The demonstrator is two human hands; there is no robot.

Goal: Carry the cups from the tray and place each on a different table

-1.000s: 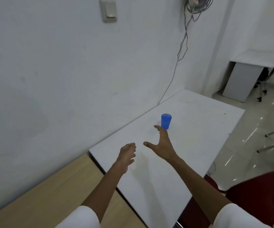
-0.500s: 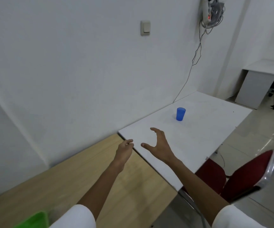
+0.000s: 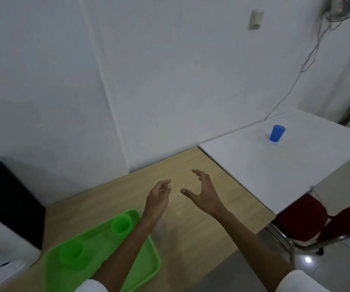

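Note:
A blue cup [image 3: 277, 133] stands upright on the white table [image 3: 296, 169] at the right, far from both hands. A green tray [image 3: 146, 264] lies on the wooden table [image 3: 191, 228] at the lower left. Two green cups stand on it, one [image 3: 121, 223] near its far edge and one [image 3: 71, 252] nearer the left. My left hand [image 3: 158, 197] hovers above the wooden table just past the tray, fingers loosely apart and empty. My right hand [image 3: 204, 193] is beside it, open and curved, holding nothing.
A white wall with a light switch [image 3: 255, 20] and hanging cables [image 3: 308, 60] runs behind both tables. A red chair [image 3: 317, 224] stands under the white table's near edge. A white and black appliance [image 3: 3, 207] sits at the left.
My view has swung left, away from the blue cup. Both hands have drawn back from the white table over the wooden one, and the green tray with its cups has come into view.

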